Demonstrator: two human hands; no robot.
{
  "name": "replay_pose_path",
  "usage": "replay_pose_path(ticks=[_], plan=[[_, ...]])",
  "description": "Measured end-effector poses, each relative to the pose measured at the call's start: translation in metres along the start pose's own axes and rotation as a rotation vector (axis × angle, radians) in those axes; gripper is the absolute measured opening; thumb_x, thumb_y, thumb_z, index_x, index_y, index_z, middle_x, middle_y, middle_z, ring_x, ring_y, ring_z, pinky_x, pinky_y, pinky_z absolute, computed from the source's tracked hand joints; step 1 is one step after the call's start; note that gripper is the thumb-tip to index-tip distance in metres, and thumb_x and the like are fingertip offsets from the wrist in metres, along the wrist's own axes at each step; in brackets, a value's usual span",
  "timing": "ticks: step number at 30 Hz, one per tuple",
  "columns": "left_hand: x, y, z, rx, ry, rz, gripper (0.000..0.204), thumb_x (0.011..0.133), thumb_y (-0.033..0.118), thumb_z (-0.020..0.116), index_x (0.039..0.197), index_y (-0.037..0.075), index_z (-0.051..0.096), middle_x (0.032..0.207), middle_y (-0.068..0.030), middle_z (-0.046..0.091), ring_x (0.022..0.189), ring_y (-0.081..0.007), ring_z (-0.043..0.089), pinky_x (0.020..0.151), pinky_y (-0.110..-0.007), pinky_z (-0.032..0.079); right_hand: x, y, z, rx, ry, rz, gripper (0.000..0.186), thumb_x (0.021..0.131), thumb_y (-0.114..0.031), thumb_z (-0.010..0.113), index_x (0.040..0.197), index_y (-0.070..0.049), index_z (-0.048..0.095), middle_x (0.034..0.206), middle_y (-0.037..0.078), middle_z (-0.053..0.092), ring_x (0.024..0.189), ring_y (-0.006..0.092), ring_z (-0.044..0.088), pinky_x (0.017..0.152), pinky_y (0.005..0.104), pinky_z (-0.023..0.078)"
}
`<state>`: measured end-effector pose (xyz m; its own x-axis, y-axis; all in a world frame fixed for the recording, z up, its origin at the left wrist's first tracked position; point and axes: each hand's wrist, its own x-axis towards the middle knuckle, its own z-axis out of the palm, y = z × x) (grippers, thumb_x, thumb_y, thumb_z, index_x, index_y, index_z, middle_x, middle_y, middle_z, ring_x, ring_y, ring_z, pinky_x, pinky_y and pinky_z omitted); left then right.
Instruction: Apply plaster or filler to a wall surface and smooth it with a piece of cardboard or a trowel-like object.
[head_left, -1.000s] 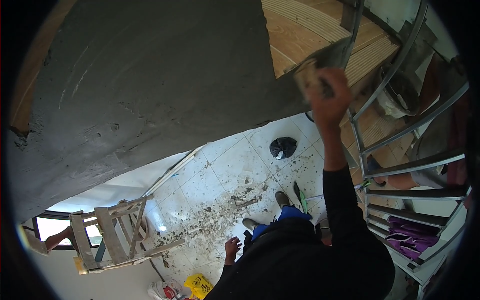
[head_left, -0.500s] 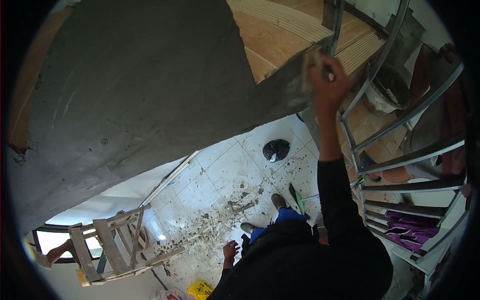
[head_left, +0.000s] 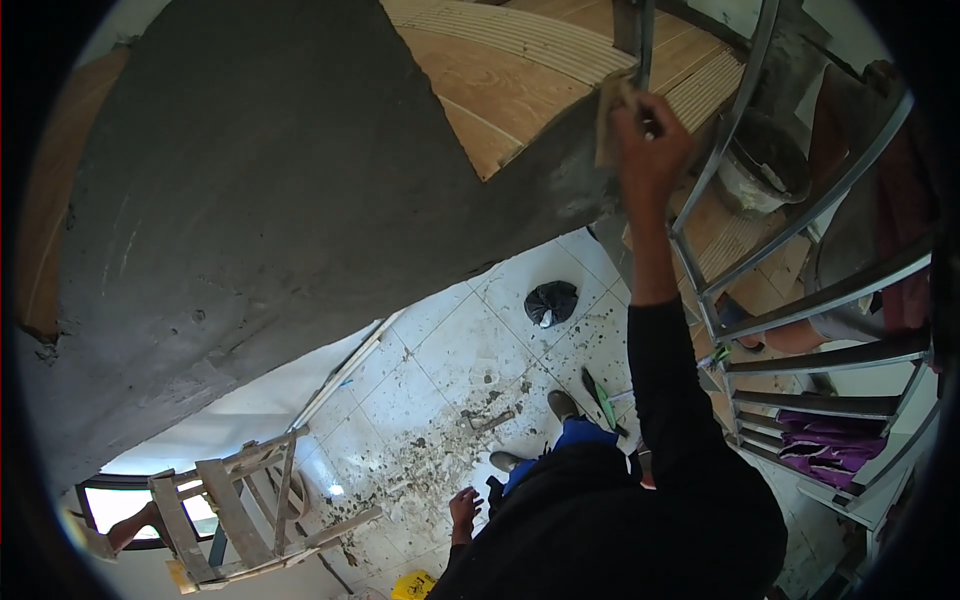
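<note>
With my right arm stretched up, my right hand (head_left: 655,150) is closed on the handle of a flat wooden plastering float (head_left: 606,125). The float lies against the grey cement-coated side (head_left: 560,190) of the stairs, just below a wood-look tiled tread (head_left: 490,85) with a ribbed edge. From there the grey cement surface (head_left: 260,180) spreads broadly to the left. My left hand (head_left: 465,508) hangs low beside my body, its fingers loosely bent and apart, with nothing seen in it.
A metal railing (head_left: 820,245) curves along the right, with a mortar bucket (head_left: 755,170) and a seated person (head_left: 870,220) beyond it. Below are a black bag (head_left: 551,303), a hammer-like tool (head_left: 487,420) and cement crumbs on white tiles. A wooden ladder-like frame (head_left: 235,505) stands lower left.
My right hand and the float have shifted slightly left relative to the picture, still against the cement side. The view has turned a little. My left hand stays low, still apart from things.
</note>
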<state>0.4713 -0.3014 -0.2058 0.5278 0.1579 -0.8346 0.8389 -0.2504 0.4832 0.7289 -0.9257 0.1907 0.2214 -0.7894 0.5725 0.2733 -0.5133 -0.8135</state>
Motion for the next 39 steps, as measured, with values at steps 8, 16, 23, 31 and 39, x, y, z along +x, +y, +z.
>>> replay_pose_path(ticks=[8,16,23,31,39], plan=[[0.003,-0.017,-0.005,-0.048,-0.003,0.024,0.034,0.097,0.020,0.061,0.128,0.006,0.062,0.105,-0.0097,0.072,0.084,-0.0244,0.073,0.061,-0.036,0.054,-0.004,0.007,-0.001,-0.004,-0.059,-0.036,0.024,0.078,-0.005,0.074,0.101,-0.002,0.070,0.089,0.004,0.069,0.083,0.0123,0.061,0.075,0.0289,0.049],[0.000,-0.012,-0.011,-0.044,0.005,0.013,0.034,0.097,0.021,0.062,0.127,0.006,0.062,0.104,-0.0096,0.072,0.085,-0.0232,0.073,0.061,-0.034,0.052,0.002,0.016,-0.008,0.008,-0.157,-0.244,0.022,0.076,-0.003,0.074,0.097,-0.002,0.069,0.085,0.006,0.067,0.079,0.0130,0.063,0.072,0.0290,0.050],[0.007,0.001,-0.015,-0.005,0.021,-0.007,0.034,0.095,0.022,0.063,0.126,0.006,0.063,0.100,-0.0083,0.073,0.082,-0.0203,0.073,0.062,-0.032,0.052,0.005,0.004,-0.005,0.003,-0.228,-0.313,0.024,0.071,-0.003,0.077,0.093,-0.001,0.068,0.080,0.005,0.065,0.072,0.0125,0.060,0.065,0.0280,0.050],[-0.004,0.015,-0.009,0.036,0.030,-0.028,0.034,0.097,0.020,0.059,0.128,0.006,0.062,0.102,-0.0076,0.073,0.084,-0.0202,0.073,0.066,-0.032,0.053,-0.018,-0.008,0.000,0.032,-0.206,-0.315,0.023,0.070,-0.001,0.079,0.091,-0.002,0.068,0.078,0.003,0.064,0.071,0.0105,0.060,0.061,0.0273,0.049],[0.001,-0.003,-0.011,-0.007,0.013,-0.037,0.035,0.096,0.020,0.061,0.128,0.005,0.062,0.105,-0.0089,0.072,0.085,-0.0220,0.073,0.063,-0.032,0.053,-0.013,-0.009,-0.004,-0.007,-0.201,-0.256,0.024,0.068,0.000,0.078,0.090,-0.002,0.068,0.078,0.005,0.064,0.072,0.0123,0.061,0.066,0.0280,0.050]])
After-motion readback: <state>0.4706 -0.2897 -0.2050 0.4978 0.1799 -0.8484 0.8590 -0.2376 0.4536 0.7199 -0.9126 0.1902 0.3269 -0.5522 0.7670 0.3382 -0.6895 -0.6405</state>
